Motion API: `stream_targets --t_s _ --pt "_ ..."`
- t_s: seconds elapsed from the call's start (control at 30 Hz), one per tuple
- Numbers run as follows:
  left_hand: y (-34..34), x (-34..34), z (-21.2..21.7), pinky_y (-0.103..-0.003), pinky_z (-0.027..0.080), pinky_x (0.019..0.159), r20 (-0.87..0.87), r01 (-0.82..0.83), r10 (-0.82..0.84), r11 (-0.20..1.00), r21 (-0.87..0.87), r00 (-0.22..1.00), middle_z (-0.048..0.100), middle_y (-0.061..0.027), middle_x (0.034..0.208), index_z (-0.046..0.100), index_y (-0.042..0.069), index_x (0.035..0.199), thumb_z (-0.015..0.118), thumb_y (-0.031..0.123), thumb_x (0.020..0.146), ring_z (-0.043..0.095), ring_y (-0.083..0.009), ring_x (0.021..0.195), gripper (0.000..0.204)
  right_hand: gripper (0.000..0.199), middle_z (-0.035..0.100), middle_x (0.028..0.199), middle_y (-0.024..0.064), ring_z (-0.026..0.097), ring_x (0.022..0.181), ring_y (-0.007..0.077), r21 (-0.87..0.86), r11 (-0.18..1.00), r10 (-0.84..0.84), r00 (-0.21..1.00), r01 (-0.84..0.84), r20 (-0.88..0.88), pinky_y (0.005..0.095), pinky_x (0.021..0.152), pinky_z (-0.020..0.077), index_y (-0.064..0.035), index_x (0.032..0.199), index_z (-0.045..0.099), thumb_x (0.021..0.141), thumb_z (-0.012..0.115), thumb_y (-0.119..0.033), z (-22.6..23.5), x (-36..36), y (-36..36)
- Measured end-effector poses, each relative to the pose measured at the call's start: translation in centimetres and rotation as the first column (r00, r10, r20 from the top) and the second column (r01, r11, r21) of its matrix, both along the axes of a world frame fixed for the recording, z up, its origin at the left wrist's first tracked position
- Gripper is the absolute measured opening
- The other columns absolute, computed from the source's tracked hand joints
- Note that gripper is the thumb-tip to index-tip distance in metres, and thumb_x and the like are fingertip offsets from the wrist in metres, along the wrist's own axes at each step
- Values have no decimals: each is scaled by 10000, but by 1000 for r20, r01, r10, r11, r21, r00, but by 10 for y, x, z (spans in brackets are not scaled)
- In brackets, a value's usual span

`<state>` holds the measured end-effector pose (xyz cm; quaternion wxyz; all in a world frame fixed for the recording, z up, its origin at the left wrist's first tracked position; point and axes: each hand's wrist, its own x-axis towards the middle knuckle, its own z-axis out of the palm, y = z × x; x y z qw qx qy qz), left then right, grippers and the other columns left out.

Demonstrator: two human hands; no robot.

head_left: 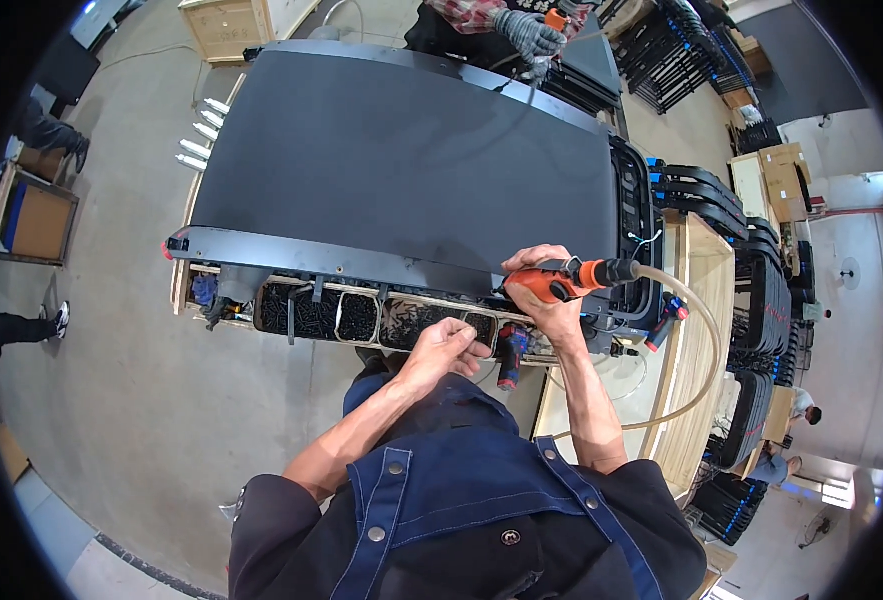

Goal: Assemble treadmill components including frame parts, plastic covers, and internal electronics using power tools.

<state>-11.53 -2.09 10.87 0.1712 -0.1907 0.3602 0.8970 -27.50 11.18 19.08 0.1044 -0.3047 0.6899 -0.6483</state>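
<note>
My right hand (544,300) is wrapped round an orange and black air screwdriver (559,284), whose pale hose leaves its back end. The tool is above the near metal rail (341,262) of a large treadmill deck with a dark belt (401,160). My left hand (443,352) is closed, thumb against fingers, over the front edge of a row of parts bins; what it pinches, if anything, does not show. The bins hold dark screws (311,312) and other small black parts (408,322). Beside that hand hangs a blue and black cordless driver (510,357).
Across the deck a co-worker's gloved hand (529,35) holds an orange tool. The hose (706,370) loops out at my right over a wooden crate (696,300), where another red and blue driver (667,322) lies. White tubes (201,140) stick out at the deck's left end.
</note>
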Motion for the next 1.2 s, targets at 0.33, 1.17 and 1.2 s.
stream_targets --t_s 0.33,1.17,1.2 --pt "-25 35 11 -234 399 556 -233 -166 105 951 -261 967 665 -96 896 433 -18 1463 500 350 1082 478 -79 619 535 470 677 1189 174 707 1002 251 -178 984 45 978 -8 205 408 894 581 -12 1194 566 766 747 56 49 4 0" --pt "-67 33 21 -220 478 725 -240 -462 396 738 -492 887 701 -28 928 693 -20 1129 714 125 963 600 -68 806 221 479 630 1126 105 670 977 237 -504 845 160 815 179 556 495 1000 509 -112 1247 521 817 728 -75 14 34 -60" --pt "-77 35 18 -211 463 679 -142 -408 384 830 -380 913 703 -22 930 688 -12 1135 713 133 965 582 -59 765 224 492 641 1139 138 683 980 257 -476 862 121 841 175 528 504 986 519 -81 1267 500 822 710 -68 16 38 -70"
